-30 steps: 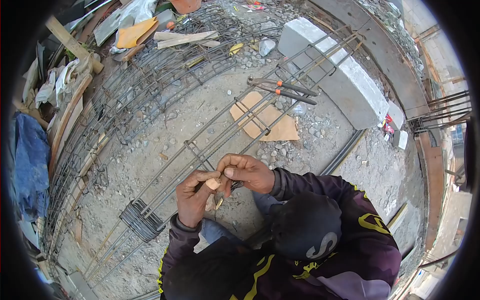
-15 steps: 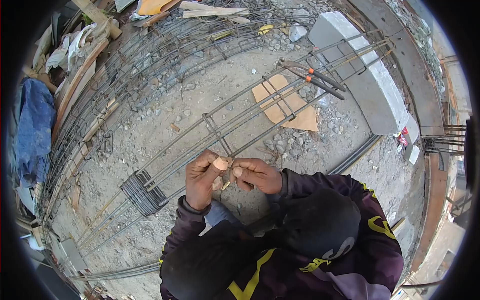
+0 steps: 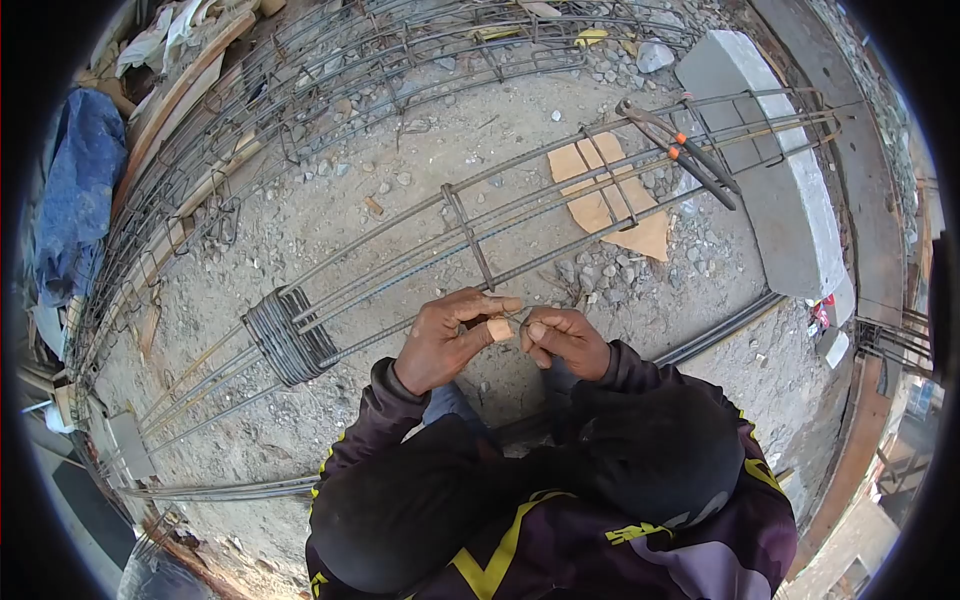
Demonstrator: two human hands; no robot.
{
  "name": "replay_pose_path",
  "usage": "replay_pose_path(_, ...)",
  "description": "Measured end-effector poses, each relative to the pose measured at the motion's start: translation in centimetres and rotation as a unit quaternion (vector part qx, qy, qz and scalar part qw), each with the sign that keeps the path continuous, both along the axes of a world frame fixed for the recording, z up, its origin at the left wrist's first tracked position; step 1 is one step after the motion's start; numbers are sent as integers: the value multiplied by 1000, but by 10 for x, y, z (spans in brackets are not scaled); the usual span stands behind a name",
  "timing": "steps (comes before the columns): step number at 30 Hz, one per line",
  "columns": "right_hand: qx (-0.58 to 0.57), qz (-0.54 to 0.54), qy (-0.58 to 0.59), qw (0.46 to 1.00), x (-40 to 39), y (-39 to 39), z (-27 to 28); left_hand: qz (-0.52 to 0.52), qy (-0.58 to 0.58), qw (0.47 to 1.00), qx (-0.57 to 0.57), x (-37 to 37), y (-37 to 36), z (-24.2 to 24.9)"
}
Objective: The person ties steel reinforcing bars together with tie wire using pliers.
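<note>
My left hand (image 3: 452,337) and my right hand (image 3: 567,339) face each other in front of my knees, fingertips a small gap apart. A thin dark tie wire (image 3: 516,320) spans between them, pinched at both ends. A tan wrap, like tape, covers my left thumb tip. Just beyond my hands lies a long rebar cage (image 3: 385,225) with a rectangular stirrup (image 3: 467,237) across its bars. Left of my hands, a tight stack of stirrups (image 3: 288,338) sits around the bars. Pliers-like cutters (image 3: 680,150) with black and orange handles rest on the cage's right end.
A pale concrete block (image 3: 775,190) supports the cage's right end. Torn brown cardboard (image 3: 607,195) lies under the bars, amid gravel. More rebar cages (image 3: 390,75) stretch along the back. A blue tarp (image 3: 80,195) hangs at left. Long bars (image 3: 725,328) lie on the ground to my right.
My view has shifted, so the cage and cutters appear further right. My hands have moved right and drawn slightly apart, showing the wire between them.
</note>
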State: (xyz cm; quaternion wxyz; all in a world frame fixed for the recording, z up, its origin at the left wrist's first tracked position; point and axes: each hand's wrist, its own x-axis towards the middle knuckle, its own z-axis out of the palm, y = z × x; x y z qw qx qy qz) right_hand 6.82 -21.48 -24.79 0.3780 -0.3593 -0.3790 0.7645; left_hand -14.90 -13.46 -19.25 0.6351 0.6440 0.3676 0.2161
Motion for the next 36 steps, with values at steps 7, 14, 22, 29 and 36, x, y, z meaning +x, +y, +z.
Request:
replay_pose_path(7, 110, 9, -104, 988, 1, 10, 7, -20, 24, 999, 10, 3, -1, -11)
replay_pose_path(14, 29, 66, -72, 995, 5, 15, 15, -1, 21, 1000, 7, 7, -2, -12)
replay_pose_path(22, 153, 86, -185, 967, 3, 16, 15, 23, -23, 999, 10, 5, -8, -21)
replay_pose_path(29, 334, -131, -627, 692, 8, 41, 39, 186, 47, 981, -44, -19, 9, -24)
replay_pose_path(36, 274, -92, -701, 651, 1, 56, 10, 154, 156, 976, -8, -1, 22, -25)
